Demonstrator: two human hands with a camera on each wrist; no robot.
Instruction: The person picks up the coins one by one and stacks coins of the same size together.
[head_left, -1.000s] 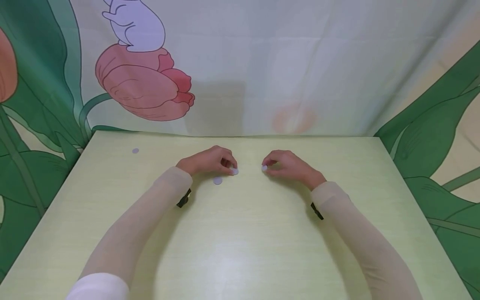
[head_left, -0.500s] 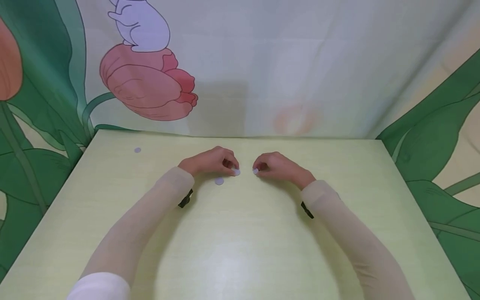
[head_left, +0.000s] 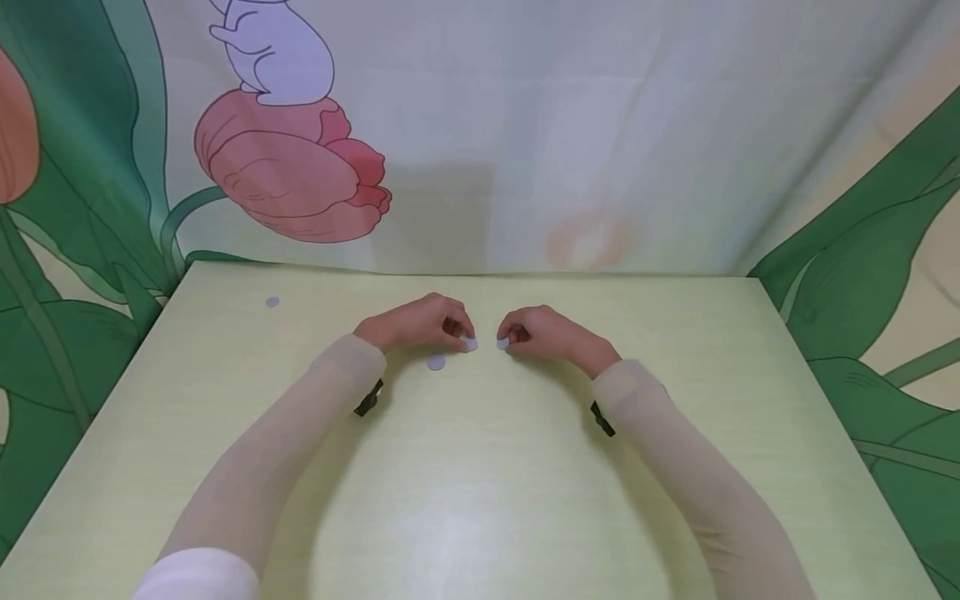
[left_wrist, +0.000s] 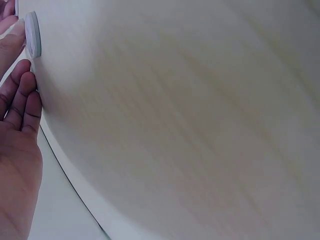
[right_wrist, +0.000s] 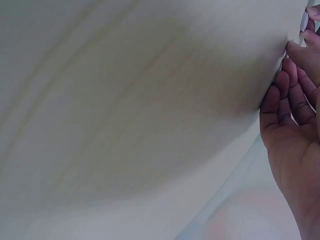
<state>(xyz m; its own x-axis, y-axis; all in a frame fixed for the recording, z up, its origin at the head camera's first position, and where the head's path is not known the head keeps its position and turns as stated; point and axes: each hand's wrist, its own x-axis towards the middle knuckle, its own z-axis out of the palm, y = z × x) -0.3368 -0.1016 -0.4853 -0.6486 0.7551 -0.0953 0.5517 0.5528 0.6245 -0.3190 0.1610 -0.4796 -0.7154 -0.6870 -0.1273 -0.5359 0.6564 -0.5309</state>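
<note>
Near the far middle of the table, my left hand (head_left: 429, 322) pinches a small pale round disc (head_left: 470, 343) between thumb and fingertips. Facing it, with a narrow gap between, my right hand (head_left: 549, 330) pinches another pale disc (head_left: 502, 342). Both discs are partly covered by fingers. A third disc (head_left: 437, 362) lies flat on the table just below the left hand. In the left wrist view a disc with a thick rim (left_wrist: 33, 35) shows beside the left thumb. In the right wrist view the right hand's fingers (right_wrist: 270, 102) stay low at the table surface.
One more pale disc (head_left: 272, 302) lies at the table's far left. The pale yellow table (head_left: 465, 467) ends at the back against a curtain (head_left: 510, 125) printed with a rabbit and flowers. Dark straps (head_left: 369, 398) sit on the wrists.
My right hand has moved left with its disc, closing most of the gap to the left hand. The left hand has stayed in place with its disc.
</note>
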